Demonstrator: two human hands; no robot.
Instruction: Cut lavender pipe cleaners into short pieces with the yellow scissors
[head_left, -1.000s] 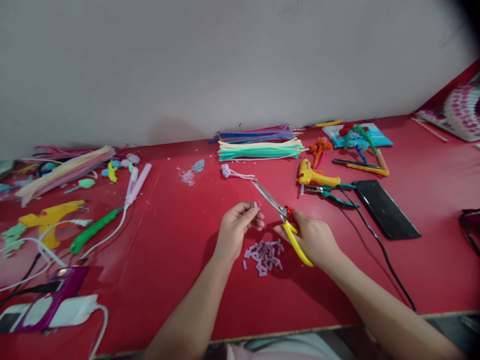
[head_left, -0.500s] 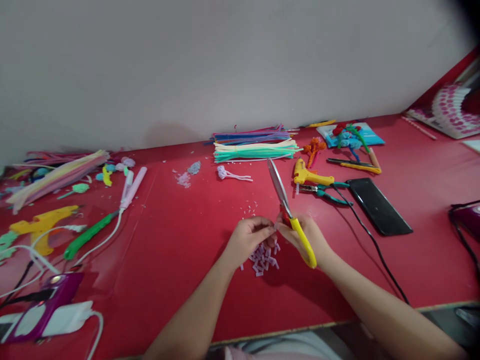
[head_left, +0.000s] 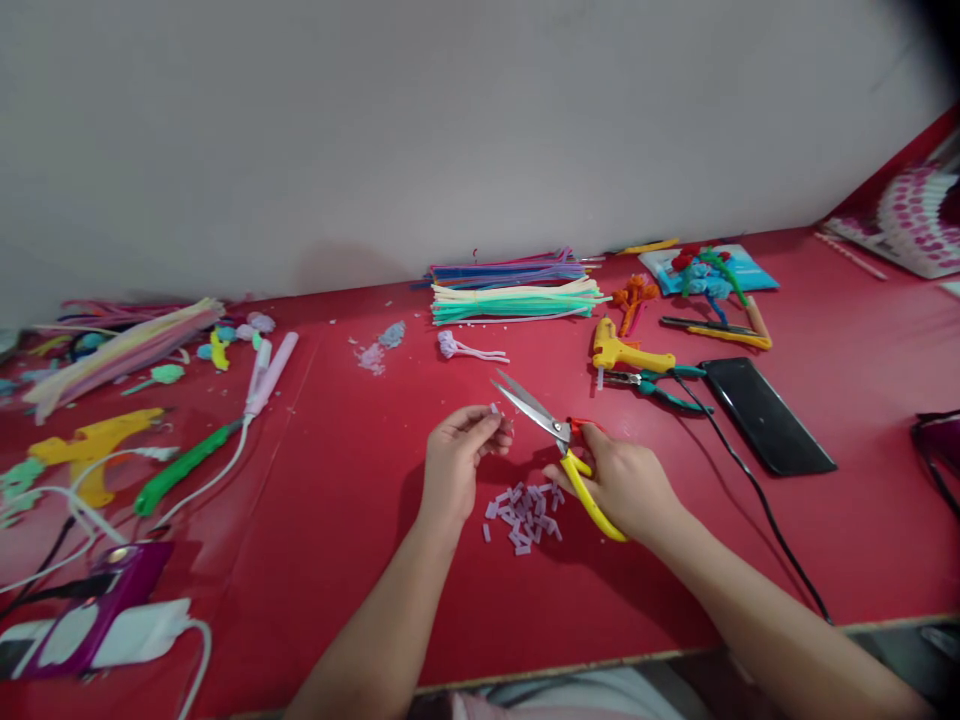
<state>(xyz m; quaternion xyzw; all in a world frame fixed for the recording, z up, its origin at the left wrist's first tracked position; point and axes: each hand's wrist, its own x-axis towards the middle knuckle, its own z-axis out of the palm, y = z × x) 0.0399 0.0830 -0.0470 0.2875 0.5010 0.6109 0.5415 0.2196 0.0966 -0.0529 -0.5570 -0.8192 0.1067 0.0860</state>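
Gaping vs. b4: scissors (head_left: 557, 430), R hand (head_left: 630, 482); prob. lilac bit (head_left: 494, 409), L hand (head_left: 459, 448).

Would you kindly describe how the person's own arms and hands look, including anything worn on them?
The left hand and right hand are bare, without gloves. The left forearm and right forearm are uncovered too: no sleeve, watch or bracelet shows on either. No markings stand out, though details such as nail polish are too small to tell.

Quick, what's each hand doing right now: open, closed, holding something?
Left hand: closed, pinching a small lilac piece.
Right hand: closed on the scissors, whose blades are slightly apart.
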